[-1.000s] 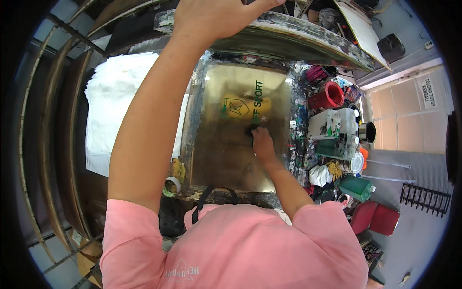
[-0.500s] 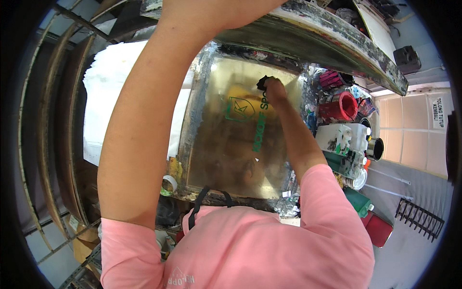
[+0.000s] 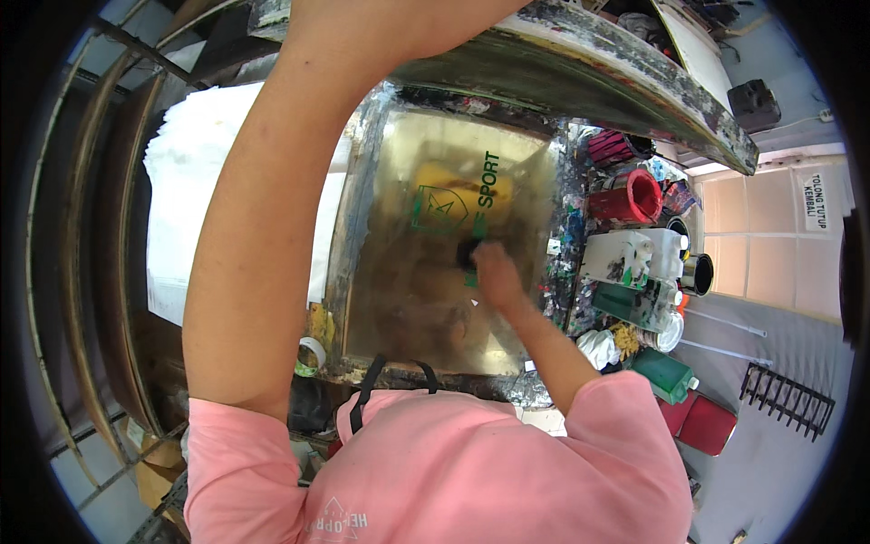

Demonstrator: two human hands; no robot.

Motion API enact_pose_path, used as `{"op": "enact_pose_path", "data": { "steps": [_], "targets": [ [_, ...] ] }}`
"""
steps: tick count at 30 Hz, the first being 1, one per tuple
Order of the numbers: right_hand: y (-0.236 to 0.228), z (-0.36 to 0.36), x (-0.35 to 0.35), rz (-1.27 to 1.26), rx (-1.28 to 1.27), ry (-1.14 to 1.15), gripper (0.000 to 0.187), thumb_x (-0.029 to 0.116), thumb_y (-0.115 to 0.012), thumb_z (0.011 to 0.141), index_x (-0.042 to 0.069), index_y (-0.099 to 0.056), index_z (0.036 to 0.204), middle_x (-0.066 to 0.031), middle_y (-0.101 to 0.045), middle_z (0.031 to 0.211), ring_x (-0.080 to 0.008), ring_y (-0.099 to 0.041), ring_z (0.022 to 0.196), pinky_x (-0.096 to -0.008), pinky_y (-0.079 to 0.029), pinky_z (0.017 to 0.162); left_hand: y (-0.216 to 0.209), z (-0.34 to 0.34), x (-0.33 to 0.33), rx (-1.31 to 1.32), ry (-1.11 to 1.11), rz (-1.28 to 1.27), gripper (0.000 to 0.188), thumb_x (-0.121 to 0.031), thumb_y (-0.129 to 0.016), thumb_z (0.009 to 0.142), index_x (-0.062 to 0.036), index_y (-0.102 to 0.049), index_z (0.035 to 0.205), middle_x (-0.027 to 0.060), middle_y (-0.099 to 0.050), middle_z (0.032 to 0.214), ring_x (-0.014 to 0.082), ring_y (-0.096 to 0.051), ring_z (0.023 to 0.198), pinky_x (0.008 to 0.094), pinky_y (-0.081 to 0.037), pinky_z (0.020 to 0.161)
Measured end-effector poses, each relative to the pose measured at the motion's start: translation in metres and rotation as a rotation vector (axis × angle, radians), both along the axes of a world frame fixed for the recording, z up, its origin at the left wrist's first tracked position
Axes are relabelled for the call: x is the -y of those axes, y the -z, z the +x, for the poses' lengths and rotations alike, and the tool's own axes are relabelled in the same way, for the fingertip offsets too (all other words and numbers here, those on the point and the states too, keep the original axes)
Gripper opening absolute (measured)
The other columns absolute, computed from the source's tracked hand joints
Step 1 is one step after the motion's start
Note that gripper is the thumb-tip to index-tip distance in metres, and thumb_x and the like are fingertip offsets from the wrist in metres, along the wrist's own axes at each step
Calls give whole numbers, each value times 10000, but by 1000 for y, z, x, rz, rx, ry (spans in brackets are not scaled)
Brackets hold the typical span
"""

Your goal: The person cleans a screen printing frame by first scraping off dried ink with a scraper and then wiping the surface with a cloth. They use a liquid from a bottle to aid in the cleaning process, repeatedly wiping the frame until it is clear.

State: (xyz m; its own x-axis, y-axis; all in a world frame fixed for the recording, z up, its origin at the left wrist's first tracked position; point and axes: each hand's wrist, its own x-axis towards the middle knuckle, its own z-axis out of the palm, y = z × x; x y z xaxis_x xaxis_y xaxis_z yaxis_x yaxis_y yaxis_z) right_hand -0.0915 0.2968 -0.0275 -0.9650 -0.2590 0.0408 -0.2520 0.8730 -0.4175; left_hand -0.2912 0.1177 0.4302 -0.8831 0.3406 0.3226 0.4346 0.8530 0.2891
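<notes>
My left hand (image 3: 408, 25) is raised at the top edge, against the paint-stained frame (image 3: 625, 82) that stands tilted up over the table; its fingers run out of the picture. Below lies a shiny, glass-like printing surface (image 3: 408, 317) bearing a green shield emblem (image 3: 439, 208) and a line of green lettering (image 3: 489, 177). On that surface my right hand (image 3: 497, 272), a little blurred, is closed round a dark cloth (image 3: 468, 254). The cloth and hand cover the middle of the lettering.
A stack of white sheets (image 3: 199, 199) lies to the left. A tape roll (image 3: 311, 354) sits by the near left corner. Along the right stand a red paint can (image 3: 630, 198), white jugs (image 3: 621, 257) and a green jerrycan (image 3: 666, 375). Curved racks (image 3: 82, 254) line the far left.
My right hand has slid the dark cloth down the lettering, from its far end toward me. The left hand stays up at the frame, and the view has shifted slightly.
</notes>
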Motion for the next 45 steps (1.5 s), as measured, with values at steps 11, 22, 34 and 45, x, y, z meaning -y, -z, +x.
{"op": "enact_pose_path", "data": {
  "steps": [11,22,34,45],
  "targets": [
    [-10,-210,-36,142,48,174,193,47,-589,890,39,-704,1044,-203,-692,1089,-404,-686,1018,-485,-559,897,12,-5,12,-134,65,-10,932,-881,-321,920,-58,-702,704,125,-669,731,243,-661,804,419,-499,782],
    [-11,45,7,24,201,-106,218,62,-607,822,41,-672,1029,-119,-633,1146,-331,-577,1115,-464,-541,891,6,-17,11,-35,32,-15,873,-828,-363,947,-49,-697,733,125,-674,745,237,-662,788,417,-511,773],
    [-8,-186,18,-426,263,557,204,16,-538,886,-2,-716,984,-233,-668,1105,-437,-648,1034,-547,-525,892,8,3,14,-187,82,69,825,-785,-396,964,-60,-666,679,119,-654,721,257,-661,753,439,-514,771],
    [4,-119,7,164,20,308,228,63,-528,918,11,-702,1056,-195,-653,1086,-407,-614,1029,-465,-512,927,-2,9,-3,-93,-113,-103,823,-757,-405,981,-55,-603,600,104,-597,652,249,-648,722,420,-509,727]
  ]
}}
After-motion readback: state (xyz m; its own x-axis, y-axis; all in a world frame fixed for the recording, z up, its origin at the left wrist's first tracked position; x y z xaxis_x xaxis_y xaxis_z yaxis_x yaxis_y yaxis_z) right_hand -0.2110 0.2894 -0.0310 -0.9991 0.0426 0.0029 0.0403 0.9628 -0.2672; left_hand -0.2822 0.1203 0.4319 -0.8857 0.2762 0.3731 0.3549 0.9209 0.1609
